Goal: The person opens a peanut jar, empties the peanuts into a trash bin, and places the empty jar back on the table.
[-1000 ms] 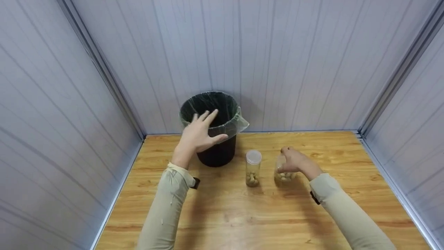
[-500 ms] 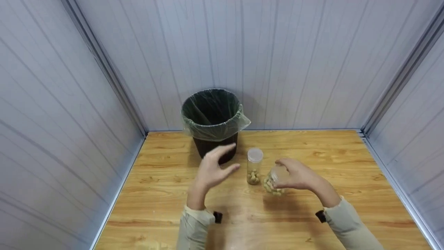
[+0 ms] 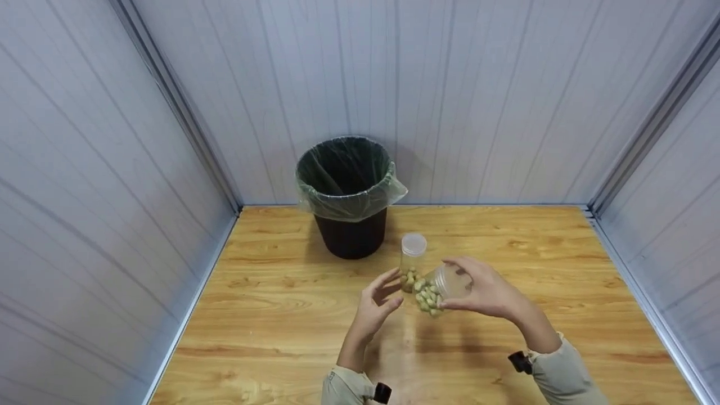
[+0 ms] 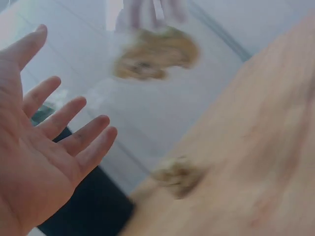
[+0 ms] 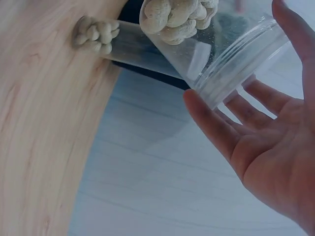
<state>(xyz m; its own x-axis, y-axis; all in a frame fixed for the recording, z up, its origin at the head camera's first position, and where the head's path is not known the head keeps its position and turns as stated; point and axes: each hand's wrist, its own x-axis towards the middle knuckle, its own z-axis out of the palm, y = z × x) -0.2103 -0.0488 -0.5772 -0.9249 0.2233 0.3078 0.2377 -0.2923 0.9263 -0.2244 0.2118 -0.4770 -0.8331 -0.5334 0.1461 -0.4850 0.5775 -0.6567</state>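
My right hand [image 3: 490, 291] grips a clear plastic jar [image 3: 428, 293] by its screw lid, between thumb and fingers. Peanuts in their shells [image 5: 179, 17] lie heaped at the jar's bottom end. The jar is tilted above the table, its lid turned to the right and its base to the left. My left hand [image 3: 376, 306] is near that base, fingers spread and slightly bent, with a gap between palm and jar. In the left wrist view, the left palm [image 4: 47, 152] holds nothing. A taller, narrower clear jar [image 3: 413, 257] stands upright just behind, with several peanuts at its bottom.
A black trash bin [image 3: 353, 235] lined with a clear plastic bag [image 3: 360, 208] stands at the back of the wood-grain table [image 3: 270, 315]. Pale panel walls [image 3: 495, 101] close off the back and both sides.
The right hand has lifted the wider jar off the table, tilted it and brought it left. My left hand has come from over the bin down and right, towards the jar.
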